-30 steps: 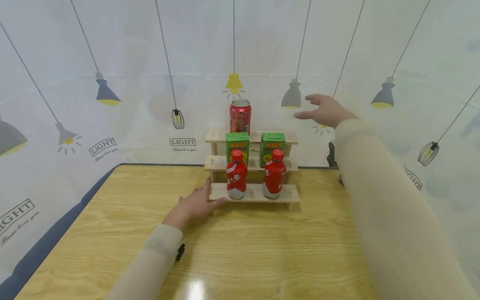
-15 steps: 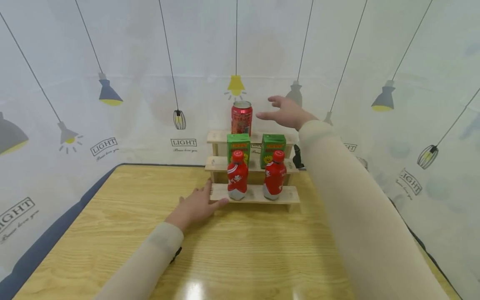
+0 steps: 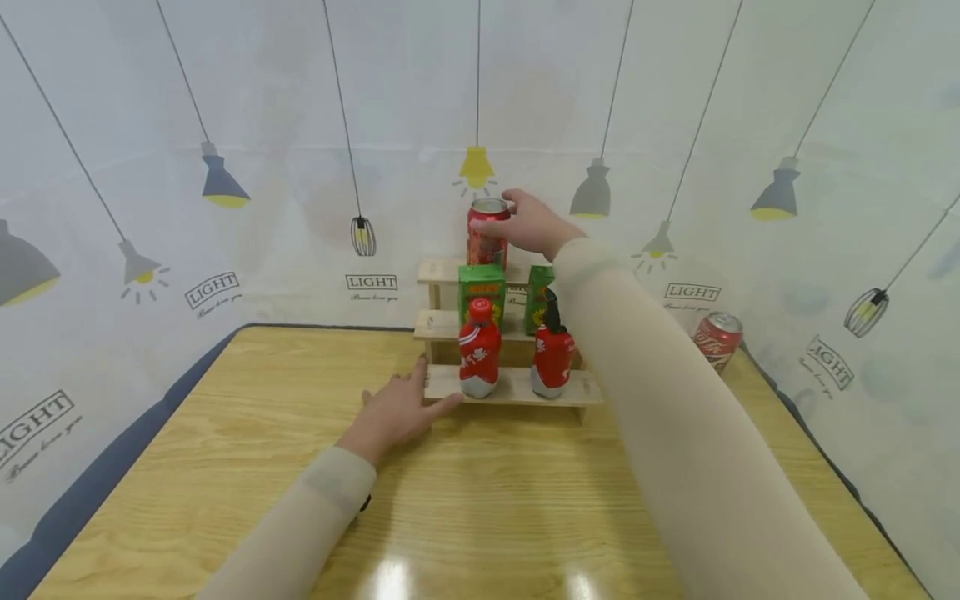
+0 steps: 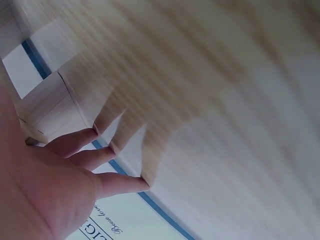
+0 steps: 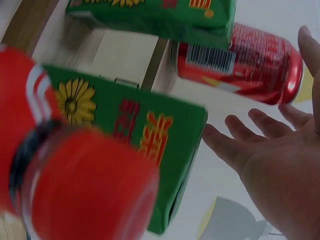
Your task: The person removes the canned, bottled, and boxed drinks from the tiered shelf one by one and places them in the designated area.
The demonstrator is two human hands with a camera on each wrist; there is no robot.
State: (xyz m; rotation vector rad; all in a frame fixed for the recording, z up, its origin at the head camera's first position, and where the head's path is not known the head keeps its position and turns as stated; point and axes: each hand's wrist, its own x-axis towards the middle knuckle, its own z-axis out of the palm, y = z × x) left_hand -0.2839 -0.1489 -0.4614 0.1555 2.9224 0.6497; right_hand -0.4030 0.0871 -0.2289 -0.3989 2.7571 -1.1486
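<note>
From my head view, I see a three-step wooden shelf (image 3: pixel 515 385) standing on the desk (image 3: pixel 487 500), near the wall (image 3: pixel 405 83). The top step has a red drink can (image 3: pixel 487 252), standing up straight. My right hand (image 3: pixel 528 223) is at that can, near its top, with my thumb in front and my other fingers behind. On the middle step are the left green carton (image 3: pixel 481 283) and the right green carton (image 3: pixel 539 300); my arm hides part of the right one. On the bottom step are the left red bottle (image 3: pixel 478 358) and the right red bottle (image 3: pixel 551 367). My left hand (image 3: pixel 393 417) is at the left end of the bottom step, with its fingers spread apart. A second red can (image 3: pixel 717 340) sits at the right side of the desk, partly behind my sleeve (image 3: pixel 675 400). In the left wrist view, three fingertips of that hand rest on the desk, and the hand holds nothing. In the right wrist view, my fingers and thumb are spread wide around the top end of the red drink can, not squeezed on it. I cannot tell if they touch it. The right red bottle is big and blurry up close.
</note>
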